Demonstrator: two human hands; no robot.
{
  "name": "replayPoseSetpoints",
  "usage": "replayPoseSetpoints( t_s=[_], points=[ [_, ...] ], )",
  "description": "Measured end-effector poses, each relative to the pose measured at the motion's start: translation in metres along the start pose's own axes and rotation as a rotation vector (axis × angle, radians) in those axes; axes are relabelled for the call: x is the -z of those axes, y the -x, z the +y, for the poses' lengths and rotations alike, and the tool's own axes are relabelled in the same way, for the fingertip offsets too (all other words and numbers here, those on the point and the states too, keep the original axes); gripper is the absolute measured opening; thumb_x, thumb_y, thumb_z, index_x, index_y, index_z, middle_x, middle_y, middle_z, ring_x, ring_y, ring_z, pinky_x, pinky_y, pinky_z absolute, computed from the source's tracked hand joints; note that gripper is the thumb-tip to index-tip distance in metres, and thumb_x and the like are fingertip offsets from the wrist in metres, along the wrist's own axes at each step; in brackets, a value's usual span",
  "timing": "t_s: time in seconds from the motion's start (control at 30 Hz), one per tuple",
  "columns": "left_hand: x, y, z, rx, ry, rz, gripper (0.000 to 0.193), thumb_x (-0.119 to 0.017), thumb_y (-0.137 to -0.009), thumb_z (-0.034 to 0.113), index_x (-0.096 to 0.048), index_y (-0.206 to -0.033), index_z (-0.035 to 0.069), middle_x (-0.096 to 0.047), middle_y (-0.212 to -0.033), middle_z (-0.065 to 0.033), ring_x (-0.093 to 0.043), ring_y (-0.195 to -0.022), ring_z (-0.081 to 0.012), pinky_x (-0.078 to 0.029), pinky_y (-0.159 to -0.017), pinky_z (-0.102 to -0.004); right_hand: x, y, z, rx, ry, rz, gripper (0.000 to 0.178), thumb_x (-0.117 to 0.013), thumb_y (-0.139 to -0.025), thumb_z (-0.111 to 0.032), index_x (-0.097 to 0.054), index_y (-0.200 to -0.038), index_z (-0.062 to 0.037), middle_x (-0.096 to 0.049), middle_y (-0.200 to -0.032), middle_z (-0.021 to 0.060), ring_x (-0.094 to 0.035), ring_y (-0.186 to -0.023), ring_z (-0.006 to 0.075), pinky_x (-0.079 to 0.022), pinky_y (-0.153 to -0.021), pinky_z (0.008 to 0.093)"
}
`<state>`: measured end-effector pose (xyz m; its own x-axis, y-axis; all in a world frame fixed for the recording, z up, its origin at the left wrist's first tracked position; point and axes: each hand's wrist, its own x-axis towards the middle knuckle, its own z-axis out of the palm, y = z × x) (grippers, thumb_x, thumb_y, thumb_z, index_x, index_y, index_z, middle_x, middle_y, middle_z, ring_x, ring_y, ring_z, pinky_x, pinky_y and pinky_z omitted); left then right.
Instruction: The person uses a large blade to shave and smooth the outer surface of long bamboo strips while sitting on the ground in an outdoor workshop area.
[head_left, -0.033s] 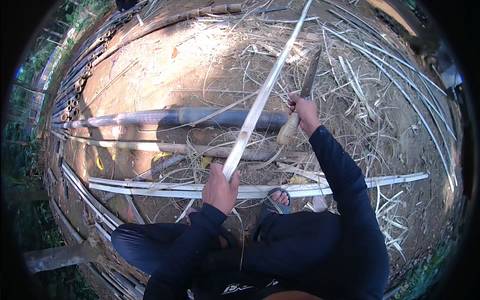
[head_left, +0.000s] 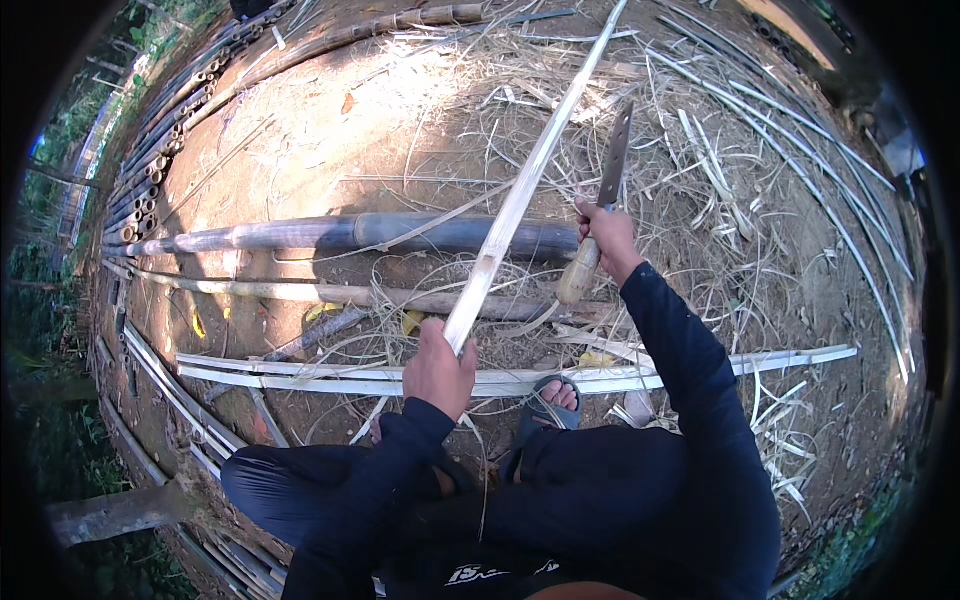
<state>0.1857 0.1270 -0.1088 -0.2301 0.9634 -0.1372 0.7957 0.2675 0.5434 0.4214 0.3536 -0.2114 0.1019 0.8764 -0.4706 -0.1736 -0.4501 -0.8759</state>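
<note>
My left hand (head_left: 438,370) is closed round the near end of a long pale bamboo strip (head_left: 515,200), which slants up and away to the right. In my right hand (head_left: 608,235) is a knife (head_left: 617,155), gripped near the top of its wooden handle. Its dark blade has a row of holes and points away from me, to the right of the strip and apart from it. Below my left hand, split bamboo strips (head_left: 310,383) lie crosswise on the ground in front of my feet.
A thick dark bamboo pole (head_left: 290,236) and a thinner pole (head_left: 250,290) lie across the ground ahead. Shavings (head_left: 720,260) cover the dirt to the right. Bamboo poles (head_left: 150,180) are stacked at the far left. Long strips (head_left: 800,160) lie at the right.
The knife has turned slightly, its tip and handle shifting a little nearer to me. My left hand and the strip have barely moved.
</note>
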Motion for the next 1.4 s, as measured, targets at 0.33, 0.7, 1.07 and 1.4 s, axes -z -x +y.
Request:
replayPoseSetpoints(
  t_s=[0.33, 0.7, 1.07, 1.4],
  points=[
    [-0.006, 0.009, -0.026, -0.014, -0.151, -0.027, 0.053, -0.069, -0.087, 0.041, -0.048, -0.110, -0.001, -0.064, -0.083, -0.0238, -0.064, -0.079, -0.0438, -0.050, -0.070, -0.0478, 0.030, 0.114, 0.043, 0.756, 1.334, -0.474, 0.024, -0.068, -0.070, -0.018, -0.060, -0.083, 0.0002, -0.064, -0.077, 0.0176, -0.068, -0.072, 0.0337, -0.054, -0.063, 0.0451],
    [0.019, 0.061, -0.034, 0.161, -0.209, -0.257, 0.030, -0.069, -0.083, 0.019, -0.051, -0.097, -0.001, -0.064, -0.075, -0.0296, -0.064, -0.074, -0.0459, -0.050, -0.067, -0.0544, 0.002, 0.075, 0.015, 0.703, 1.429, -0.339, 0.020, -0.068, -0.074, -0.015, -0.061, -0.083, 0.0014, -0.066, -0.075, 0.0199, -0.067, -0.066, 0.0353, -0.056, -0.066, 0.0440],
    [0.073, 0.102, -0.040, 0.202, -0.087, -0.222, 0.017, -0.065, -0.082, 0.007, -0.051, -0.088, -0.001, -0.060, -0.071, -0.0275, -0.061, -0.073, -0.0477, -0.048, -0.059, -0.0498, 0.023, 0.012, -0.011, 0.566, 1.525, -0.234, 0.027, -0.066, -0.079, -0.023, -0.066, -0.088, 0.0025, -0.069, -0.082, 0.0233, -0.069, -0.078, 0.0387, -0.056, -0.073, 0.0462],
    [0.094, 0.143, -0.062, 0.245, -0.078, -0.281, 0.021, -0.068, -0.080, 0.007, -0.048, -0.083, 0.000, -0.059, -0.068, -0.0267, -0.062, -0.069, -0.0461, -0.048, -0.056, -0.0492, 0.034, -0.011, -0.008, 0.640, 1.444, -0.195, 0.027, -0.068, -0.081, -0.023, -0.066, -0.084, 0.0039, -0.066, -0.074, 0.0254, -0.068, -0.072, 0.0406, -0.056, -0.071, 0.0472]
  ],
)
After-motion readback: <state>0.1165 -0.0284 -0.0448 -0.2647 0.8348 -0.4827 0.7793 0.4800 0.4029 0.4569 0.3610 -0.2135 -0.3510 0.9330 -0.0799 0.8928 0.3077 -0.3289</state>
